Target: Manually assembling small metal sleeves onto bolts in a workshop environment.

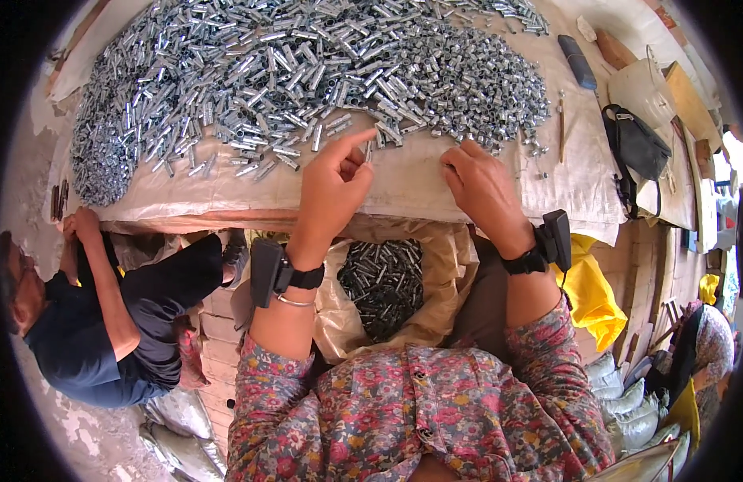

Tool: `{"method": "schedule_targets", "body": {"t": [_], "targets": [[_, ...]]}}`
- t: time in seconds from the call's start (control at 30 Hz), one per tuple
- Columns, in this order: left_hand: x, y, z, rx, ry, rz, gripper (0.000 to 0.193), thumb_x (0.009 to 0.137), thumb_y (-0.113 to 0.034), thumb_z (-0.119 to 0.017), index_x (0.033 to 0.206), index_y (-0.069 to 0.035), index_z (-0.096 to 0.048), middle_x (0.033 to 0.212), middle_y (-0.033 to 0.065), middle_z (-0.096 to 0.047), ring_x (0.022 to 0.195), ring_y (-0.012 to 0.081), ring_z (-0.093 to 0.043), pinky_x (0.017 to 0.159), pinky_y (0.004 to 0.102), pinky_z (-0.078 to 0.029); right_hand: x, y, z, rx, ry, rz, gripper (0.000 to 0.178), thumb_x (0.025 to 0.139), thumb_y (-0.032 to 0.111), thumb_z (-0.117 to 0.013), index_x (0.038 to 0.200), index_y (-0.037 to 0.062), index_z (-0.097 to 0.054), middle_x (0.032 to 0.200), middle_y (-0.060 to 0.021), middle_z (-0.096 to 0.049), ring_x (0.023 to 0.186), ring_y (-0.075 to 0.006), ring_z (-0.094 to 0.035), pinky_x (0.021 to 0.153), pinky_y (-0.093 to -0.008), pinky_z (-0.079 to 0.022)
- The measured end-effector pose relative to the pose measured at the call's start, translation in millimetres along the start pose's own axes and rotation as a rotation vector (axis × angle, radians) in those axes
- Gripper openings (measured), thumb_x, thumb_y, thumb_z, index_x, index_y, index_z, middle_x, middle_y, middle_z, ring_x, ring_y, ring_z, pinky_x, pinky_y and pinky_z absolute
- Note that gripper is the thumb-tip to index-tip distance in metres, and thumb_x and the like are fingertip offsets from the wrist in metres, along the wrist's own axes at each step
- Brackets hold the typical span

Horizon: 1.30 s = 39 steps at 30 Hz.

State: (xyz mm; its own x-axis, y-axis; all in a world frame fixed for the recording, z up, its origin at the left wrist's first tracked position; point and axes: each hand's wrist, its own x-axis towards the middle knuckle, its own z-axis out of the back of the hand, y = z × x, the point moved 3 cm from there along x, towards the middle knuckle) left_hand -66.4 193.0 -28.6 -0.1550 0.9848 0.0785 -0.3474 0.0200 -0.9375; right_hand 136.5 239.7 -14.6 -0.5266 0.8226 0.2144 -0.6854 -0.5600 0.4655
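My left hand (335,181) is over the near edge of the table, index finger stretched out and the other fingers curled. A small silver metal sleeve (369,151) shows at its fingers. To the right, my right hand (482,183) has its fingers bent together close to the cloth; what they hold, if anything, is hidden. Just beyond both hands lies a wide heap of shiny metal sleeves (267,76), with short metal pieces (492,84) heaped at its right. Below the table edge, between my knees, an open sack (444,309) holds many assembled-looking metal pieces (381,281).
A pale cloth (576,181) covers the table. At the right are a dark case (577,61), a thin rod (561,128) and a black bag (638,143). Another person (98,321) sits at the left, hands at the table edge. A yellow sack (592,297) hangs at the right.
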Motion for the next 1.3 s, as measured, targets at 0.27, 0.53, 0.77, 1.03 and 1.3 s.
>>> {"method": "schedule_targets", "body": {"t": [0.27, 0.53, 0.77, 1.03, 1.3], "targets": [[-12.7, -4.4, -0.5, -0.666, 0.064, 0.186, 0.026, 0.082, -0.004, -0.056, 0.108, -0.003, -0.05, 0.081, 0.0003, -0.054, 0.07, 0.0095, -0.057, 0.065, 0.0246, -0.05, 4.1, 6.0, 7.2, 0.269, 0.022, -0.102, 0.016, 0.077, 0.002, -0.06, 0.093, 0.0012, -0.061, 0.079, -0.0086, -0.058, 0.069, -0.0184, -0.059, 0.063, -0.027, -0.046], [-19.7, -6.1, -6.6, -0.868, 0.102, 0.274, 0.018, 0.085, -0.009, -0.06, 0.1, -0.004, -0.052, 0.081, 0.0034, -0.059, 0.073, 0.0118, -0.062, 0.069, 0.0245, -0.052, 0.3, 40.7, -2.4, 0.896, 0.067, -0.184, 0.015, 0.079, -0.001, -0.063, 0.094, -0.001, -0.061, 0.087, -0.0023, -0.06, 0.082, -0.0066, -0.056, 0.072, -0.0212, -0.047], [-25.2, -12.0, -9.3, -0.825, 0.149, 0.286, 0.017, 0.085, -0.01, -0.06, 0.099, -0.001, -0.058, 0.083, 0.0058, -0.062, 0.074, 0.0123, -0.063, 0.07, 0.0242, -0.053, 1.0, 42.5, -2.2, 0.82, 0.024, -0.103, 0.013, 0.079, 0.0, -0.063, 0.092, -0.0012, -0.062, 0.086, -0.0022, -0.06, 0.078, -0.0069, -0.056, 0.07, -0.0215, -0.047], [-25.1, -11.0, -8.7, -0.773, 0.144, 0.283, 0.017, 0.086, -0.01, -0.058, 0.099, 0.001, -0.059, 0.082, 0.0072, -0.063, 0.072, 0.0128, -0.063, 0.069, 0.0236, -0.053, 1.4, 41.8, -2.7, 0.821, -0.028, -0.091, 0.013, 0.076, 0.002, -0.065, 0.089, 0.0011, -0.064, 0.078, -0.0069, -0.061, 0.069, -0.013, -0.059, 0.062, -0.0248, -0.047], [-27.1, -11.8, -8.4, -0.724, 0.167, 0.246, 0.016, 0.086, -0.009, -0.059, 0.098, 0.001, -0.06, 0.082, 0.007, -0.064, 0.071, 0.0129, -0.063, 0.066, 0.0228, -0.052, 1.2, 50.6, 8.7, 0.553, -0.124, 0.134, 0.017, 0.071, -0.001, -0.064, 0.087, 0.0021, -0.062, 0.077, -0.0092, -0.059, 0.068, -0.0202, -0.061, 0.058, -0.0288, -0.047]]}}
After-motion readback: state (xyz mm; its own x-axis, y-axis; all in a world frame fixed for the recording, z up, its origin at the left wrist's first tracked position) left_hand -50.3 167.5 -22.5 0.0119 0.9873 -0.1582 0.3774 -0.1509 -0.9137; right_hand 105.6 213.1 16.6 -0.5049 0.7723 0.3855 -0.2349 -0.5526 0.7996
